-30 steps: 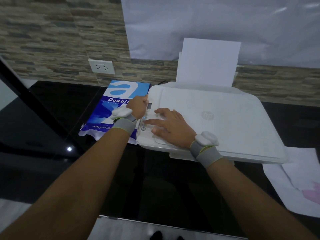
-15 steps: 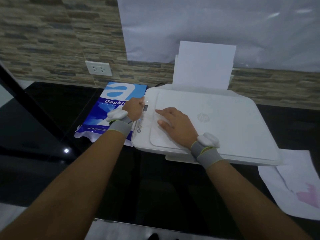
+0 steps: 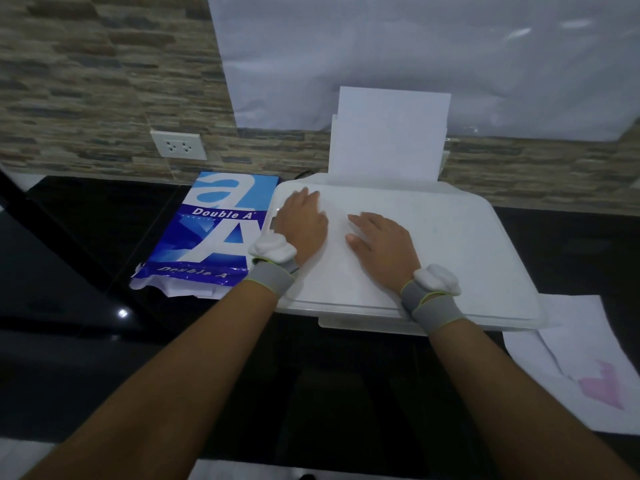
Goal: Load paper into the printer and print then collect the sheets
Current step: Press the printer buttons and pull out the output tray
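Printer point(image 3: 450, 244) is sitting on the black countertop point(image 3: 104, 237), centre-right of the shot, lid shut, with a white stack of paper point(image 3: 389, 136) standing upright in its rear tray at about 12 o'clock from the hands.

Going left to right: the wall socket point(image 3: 179, 145) is sitting up at 10 o'clock, and the blue Double A ream point(image 3: 211, 233) is lying flat just beside the printer's left edge, its torn near end looking crumpled and hard to read. The left hand point(image 3: 303, 220) is resting palm-down on the lid's left part, fingers stretched out flat and pointing to 12 o'clock, gripping nothing; it's covering most of the control strip, so only a sliver of that is peeking out at 9 o'clock from the hand. The right hand point(image 3: 381, 242) is lying flat too, fingers loosely spread toward 11 o'clock, holding nothing. Both wrists are wearing grey bands with white lumps.

Down at 4 o'clock, loose sheets point(image 3: 581, 362) with a blurry pink print are running off the right edge, partly tucked under the printer's corner.
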Demonstrator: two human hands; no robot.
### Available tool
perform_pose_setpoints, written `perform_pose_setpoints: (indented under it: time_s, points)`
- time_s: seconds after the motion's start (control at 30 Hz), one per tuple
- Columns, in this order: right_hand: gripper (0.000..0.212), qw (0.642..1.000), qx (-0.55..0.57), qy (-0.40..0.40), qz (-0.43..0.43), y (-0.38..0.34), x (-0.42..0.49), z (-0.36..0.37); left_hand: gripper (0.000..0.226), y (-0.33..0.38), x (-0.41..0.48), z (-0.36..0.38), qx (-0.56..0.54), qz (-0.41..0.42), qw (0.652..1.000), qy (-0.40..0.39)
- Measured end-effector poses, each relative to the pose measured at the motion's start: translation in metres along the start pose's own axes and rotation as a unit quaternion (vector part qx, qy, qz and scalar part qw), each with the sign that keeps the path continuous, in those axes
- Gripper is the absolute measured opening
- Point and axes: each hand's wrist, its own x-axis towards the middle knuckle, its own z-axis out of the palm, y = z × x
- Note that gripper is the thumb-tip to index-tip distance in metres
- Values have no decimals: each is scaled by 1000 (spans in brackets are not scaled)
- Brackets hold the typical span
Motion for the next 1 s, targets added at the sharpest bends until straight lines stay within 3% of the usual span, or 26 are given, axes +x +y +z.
perform_pose_setpoints:
  time_s: [0.17, 0.27, 1.0]
  points:
    - [46, 998, -27, 17, 45, 13, -3, -2, 50, 21, -10, 11, 40, 80, 993, -74]
    - [44, 998, -30, 29, 57, 14, -5, 0, 52, 27, -14, 12, 75, 84, 989, -99]
    - [41, 996, 7, 50, 69, 14, -7, -1, 52, 31, -27, 11, 85, 71, 989, -97]
